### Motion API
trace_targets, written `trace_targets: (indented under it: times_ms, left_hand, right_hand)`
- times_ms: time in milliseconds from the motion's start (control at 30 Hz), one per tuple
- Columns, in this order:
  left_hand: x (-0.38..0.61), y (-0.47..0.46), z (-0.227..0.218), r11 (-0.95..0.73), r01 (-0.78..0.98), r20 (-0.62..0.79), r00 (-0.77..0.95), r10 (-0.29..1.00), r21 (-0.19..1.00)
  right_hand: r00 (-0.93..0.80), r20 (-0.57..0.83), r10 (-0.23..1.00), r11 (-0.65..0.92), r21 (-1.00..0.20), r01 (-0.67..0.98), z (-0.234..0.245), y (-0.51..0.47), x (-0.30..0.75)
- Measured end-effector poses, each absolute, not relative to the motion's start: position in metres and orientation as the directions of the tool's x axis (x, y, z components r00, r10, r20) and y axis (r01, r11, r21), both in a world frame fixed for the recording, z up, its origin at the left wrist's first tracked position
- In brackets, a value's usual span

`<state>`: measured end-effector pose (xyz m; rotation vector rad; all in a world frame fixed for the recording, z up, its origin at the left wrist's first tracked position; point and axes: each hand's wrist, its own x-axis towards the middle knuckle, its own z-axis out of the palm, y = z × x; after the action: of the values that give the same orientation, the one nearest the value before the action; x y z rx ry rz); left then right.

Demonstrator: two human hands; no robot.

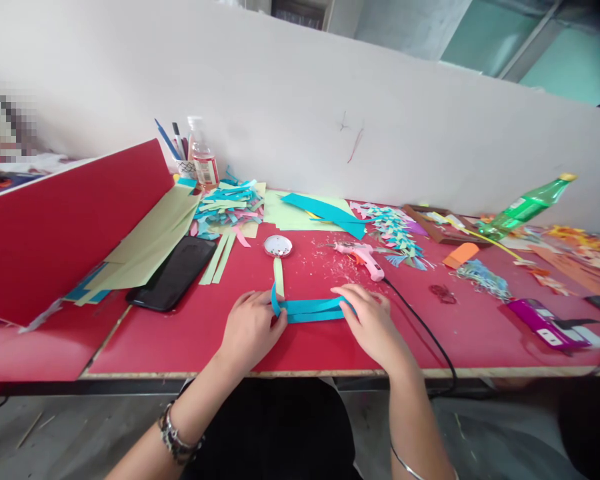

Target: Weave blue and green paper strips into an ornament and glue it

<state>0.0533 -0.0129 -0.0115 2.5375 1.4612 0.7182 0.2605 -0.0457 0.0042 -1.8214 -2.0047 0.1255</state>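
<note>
Blue paper strips (313,311) stretch between my two hands, low over the red table near its front edge. My left hand (255,323) pinches their left end, where one strip curls upward. At the other end, my right hand (367,317) has its fingers closed on the strips. A pale green paper strip (279,277) lies just beyond, running from a small round white dish (278,246) toward my left hand. A pink glue gun (363,259) rests behind my right hand, its black cord trailing to the table edge.
A black phone (173,273) lies left, beside a red upright divider (70,227). Cut paper strips (233,203) are heaped behind, near a clear bottle (203,157). To the right are a woven paper piece (395,230), a green bottle (530,205) and a purple power strip (547,325).
</note>
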Motion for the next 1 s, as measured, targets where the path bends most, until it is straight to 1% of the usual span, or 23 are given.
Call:
trace_targets:
  times_ms: [67,133,267,333,400,500,567,633,700,767,900,1000]
  left_hand:
    - [0.053,-0.013,-0.012,-0.524,0.784,0.348,0.415,0.841,0.332]
    - [0.053,-0.014,-0.013,-0.525,0.787,0.356,0.413,0.838,0.323]
    - [0.053,-0.014,-0.014,-0.533,0.788,0.359,0.422,0.833,0.310]
    - [0.053,-0.014,-0.014,-0.531,0.788,0.359,0.420,0.834,0.311]
    - [0.053,-0.014,-0.013,-0.529,0.786,0.354,0.419,0.836,0.319]
    - [0.053,-0.014,-0.013,-0.528,0.780,0.351,0.417,0.838,0.335]
    - [0.052,-0.014,-0.013,-0.530,0.776,0.356,0.416,0.837,0.341]
    - [0.052,-0.014,-0.013,-0.532,0.775,0.360,0.415,0.836,0.341]
    - [0.052,-0.014,-0.014,-0.533,0.776,0.360,0.417,0.835,0.338]
    - [0.052,-0.014,-0.014,-0.533,0.777,0.360,0.417,0.835,0.335]
    - [0.052,-0.015,-0.014,-0.531,0.777,0.356,0.417,0.836,0.337]
    - [0.052,-0.014,-0.015,-0.528,0.784,0.354,0.416,0.838,0.327]
  right_hand:
    - [-0.086,0.256,0.963,0.186,-0.397,0.899,0.004,-0.043,0.264]
    - [-0.103,0.246,0.964,0.215,-0.488,0.846,0.007,-0.041,0.265]
    - [-0.127,0.177,0.976,0.214,-0.673,0.708,0.014,-0.037,0.264]
    - [-0.133,0.158,0.978,0.206,-0.723,0.660,0.016,-0.034,0.261]
    - [-0.113,0.168,0.979,0.200,-0.706,0.680,0.015,-0.031,0.259]
    - [-0.078,0.221,0.972,0.194,-0.574,0.796,0.012,-0.027,0.256]
    - [-0.132,0.218,0.967,0.226,-0.495,0.839,0.009,-0.028,0.257]
    - [-0.219,0.162,0.962,0.271,-0.478,0.836,0.006,-0.030,0.258]
    - [-0.263,0.110,0.959,0.282,-0.489,0.825,0.004,-0.032,0.259]
    - [-0.253,0.097,0.963,0.268,-0.477,0.837,0.003,-0.033,0.261]
    - [-0.200,0.089,0.976,0.219,-0.413,0.884,0.003,-0.034,0.261]
    - [-0.167,0.106,0.980,0.196,-0.390,0.900,0.001,-0.036,0.260]
